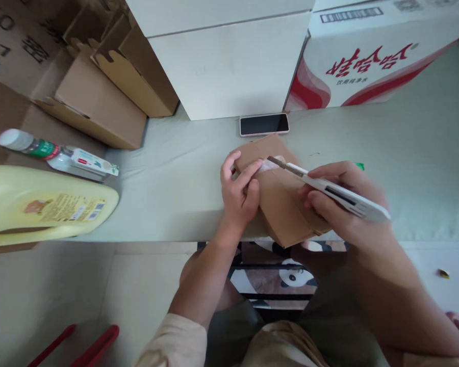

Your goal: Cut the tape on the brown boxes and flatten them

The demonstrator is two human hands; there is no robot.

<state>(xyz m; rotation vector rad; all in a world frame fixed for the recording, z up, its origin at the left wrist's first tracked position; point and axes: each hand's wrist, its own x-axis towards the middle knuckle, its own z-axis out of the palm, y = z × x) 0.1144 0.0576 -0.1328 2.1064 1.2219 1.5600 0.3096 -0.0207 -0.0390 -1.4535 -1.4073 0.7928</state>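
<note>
A small brown cardboard box [281,209] lies on the pale table [176,193] near its front edge. My left hand [239,191] is closed on the box's left side, fingers pressing down on its taped top. My right hand [342,204] grips a white utility knife [329,188]. The knife's blade tip rests on the clear tape at the top of the box, just right of my left fingers.
A phone [264,124] lies screen-up behind the box. A white cabinet [229,61] and a red-and-white carton [367,56] stand at the back. Folded cardboard boxes [99,92], a small bottle [57,153] and a yellow jug [42,206] lie at the left.
</note>
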